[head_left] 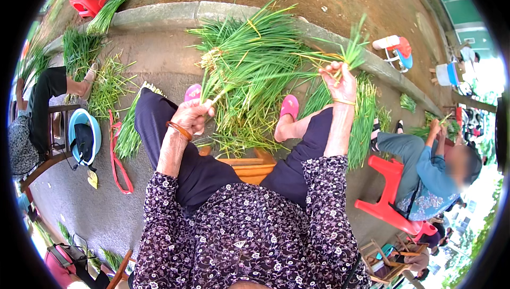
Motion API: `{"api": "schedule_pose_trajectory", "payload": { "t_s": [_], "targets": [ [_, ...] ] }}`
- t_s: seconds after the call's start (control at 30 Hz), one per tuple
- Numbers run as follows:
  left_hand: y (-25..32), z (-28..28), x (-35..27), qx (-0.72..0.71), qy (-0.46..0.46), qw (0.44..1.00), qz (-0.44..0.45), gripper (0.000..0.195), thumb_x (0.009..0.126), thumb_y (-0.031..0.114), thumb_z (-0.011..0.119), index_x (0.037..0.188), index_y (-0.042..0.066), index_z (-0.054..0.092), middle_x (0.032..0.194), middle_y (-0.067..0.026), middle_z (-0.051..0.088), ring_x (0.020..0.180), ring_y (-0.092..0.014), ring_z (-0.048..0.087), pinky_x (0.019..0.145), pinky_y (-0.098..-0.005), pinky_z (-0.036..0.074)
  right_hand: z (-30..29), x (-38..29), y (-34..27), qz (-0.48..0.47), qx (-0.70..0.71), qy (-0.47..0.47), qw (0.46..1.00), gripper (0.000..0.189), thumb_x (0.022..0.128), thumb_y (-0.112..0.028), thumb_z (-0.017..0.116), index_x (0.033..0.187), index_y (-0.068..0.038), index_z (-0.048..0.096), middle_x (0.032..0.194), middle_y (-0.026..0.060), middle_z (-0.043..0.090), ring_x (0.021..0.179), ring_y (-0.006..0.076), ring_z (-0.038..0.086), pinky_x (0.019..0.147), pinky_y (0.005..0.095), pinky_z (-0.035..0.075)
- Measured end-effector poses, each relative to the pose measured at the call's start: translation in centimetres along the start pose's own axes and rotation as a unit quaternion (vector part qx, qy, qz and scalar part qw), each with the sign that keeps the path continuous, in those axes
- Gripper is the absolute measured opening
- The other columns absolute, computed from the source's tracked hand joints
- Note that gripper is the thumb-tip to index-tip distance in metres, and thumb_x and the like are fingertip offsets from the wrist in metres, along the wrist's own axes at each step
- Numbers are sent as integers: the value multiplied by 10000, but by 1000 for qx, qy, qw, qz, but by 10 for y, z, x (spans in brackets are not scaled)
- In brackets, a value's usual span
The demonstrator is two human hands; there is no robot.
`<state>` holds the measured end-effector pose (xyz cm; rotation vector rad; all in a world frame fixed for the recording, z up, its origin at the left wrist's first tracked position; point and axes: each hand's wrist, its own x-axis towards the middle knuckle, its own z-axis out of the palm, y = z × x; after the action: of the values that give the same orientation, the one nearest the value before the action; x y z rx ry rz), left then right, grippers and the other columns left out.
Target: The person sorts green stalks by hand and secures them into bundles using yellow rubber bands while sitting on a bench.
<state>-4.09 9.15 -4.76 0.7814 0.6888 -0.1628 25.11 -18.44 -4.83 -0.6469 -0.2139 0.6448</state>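
My left hand [195, 116], with a brown bangle at the wrist, pinches the pale stem end of thin green stalks [221, 92], which look like chives or young scallions. Farther to the right and higher, my right hand [338, 80] grips a small bunch of greens [354, 48] with some yellowed leaves. Between and beyond my hands lies a large heap of the same greens [255, 58], a tied bundle on top with pale root ends to the left. Yellowish loose leaves [247, 135] litter the ground between my feet, which wear pink slippers [289, 106].
More greens lie by my right leg [362, 125] and left knee [128, 133]. A stone curb [155, 16] runs beyond the heap. A blue basin [95, 123] holding a black bag and a red strap [115, 161] are at left. People sit either side; a red stool [384, 193] stands right.
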Motion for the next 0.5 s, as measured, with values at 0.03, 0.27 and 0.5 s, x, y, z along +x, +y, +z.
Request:
{"api": "schedule_pose_trajectory", "payload": {
  "t_s": [0.03,0.27,0.5],
  "targets": [
    [0,-2,2,-28,26,999,30,67,809,120,529,797,54,534,579,-6,508,320,-18,258,270,-170,185,-2,-3,-4,-13,-20,23,999,182,858,-189,422,854,-37,523,810,97,541,781,267,554,742,498,455],
    [1,-4,30,-176,-22,975,132,94,830,111,488,886,42,461,771,-40,528,398,-14,331,289,-148,261,19,-19,12,16,-32,39,999,168,848,-178,453,741,-51,471,676,38,482,634,201,516,652,451,470],
    [-5,34,44,-176,-76,972,139,98,827,133,506,882,63,464,786,-42,552,391,-17,330,309,-141,250,74,-32,97,157,-30,32,987,95,851,-140,439,822,-50,447,741,84,533,582,186,549,520,386,503]
  ]
}}
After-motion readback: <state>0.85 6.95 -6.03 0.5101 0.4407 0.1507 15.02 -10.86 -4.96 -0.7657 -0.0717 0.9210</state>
